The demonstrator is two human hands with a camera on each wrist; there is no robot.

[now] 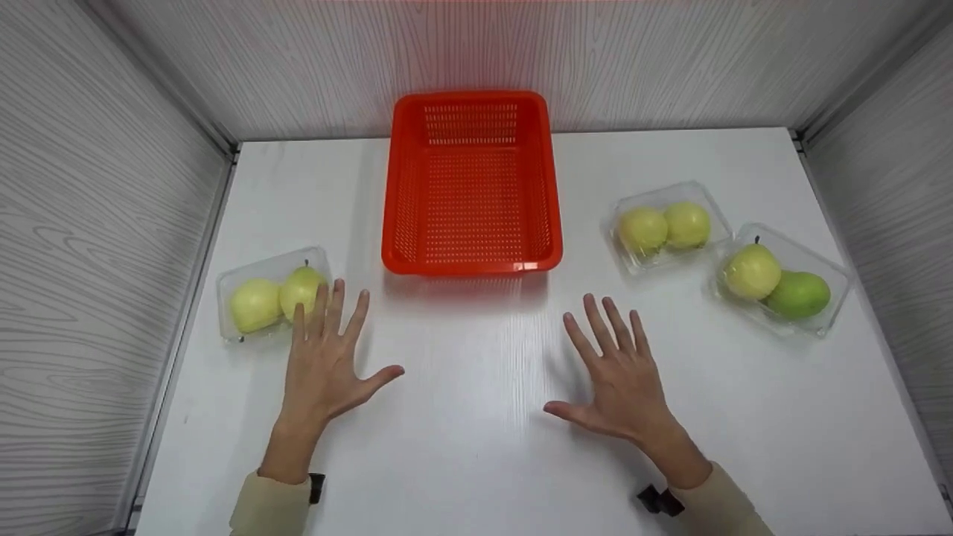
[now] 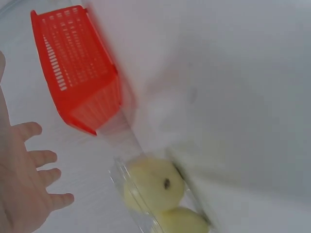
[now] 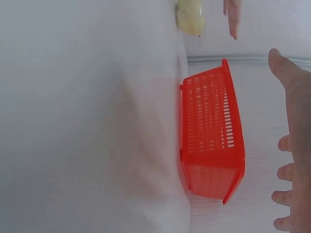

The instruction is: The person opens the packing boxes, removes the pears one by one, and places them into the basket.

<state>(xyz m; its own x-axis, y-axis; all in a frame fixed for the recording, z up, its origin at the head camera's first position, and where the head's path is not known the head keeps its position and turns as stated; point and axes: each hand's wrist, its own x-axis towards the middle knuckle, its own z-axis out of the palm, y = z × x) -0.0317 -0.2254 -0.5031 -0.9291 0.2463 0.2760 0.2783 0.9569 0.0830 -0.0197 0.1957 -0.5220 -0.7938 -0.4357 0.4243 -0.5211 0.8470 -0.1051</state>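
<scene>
With fingers spread, my left hand (image 1: 324, 372) hovers over the table, its fingertips overlapping the near edge of a clear plastic box of two pears (image 1: 255, 305) in the head view. My right hand (image 1: 622, 387) is likewise spread, palm down and holding nothing, to the right of the middle. A red plastic basket (image 1: 473, 264) stands beyond both hands, with nothing in it. Farther right lie two more clear boxes: one holds two yellow pears (image 1: 686, 225), the other a yellow pear (image 1: 753, 272) and a green fruit (image 1: 800, 295).
The white table (image 1: 476, 461) is walled in by pale wood-grain panels (image 1: 313, 67) at the back and both sides. The basket stands close to the back panel. The two boxes on the right nearly meet at their corners.
</scene>
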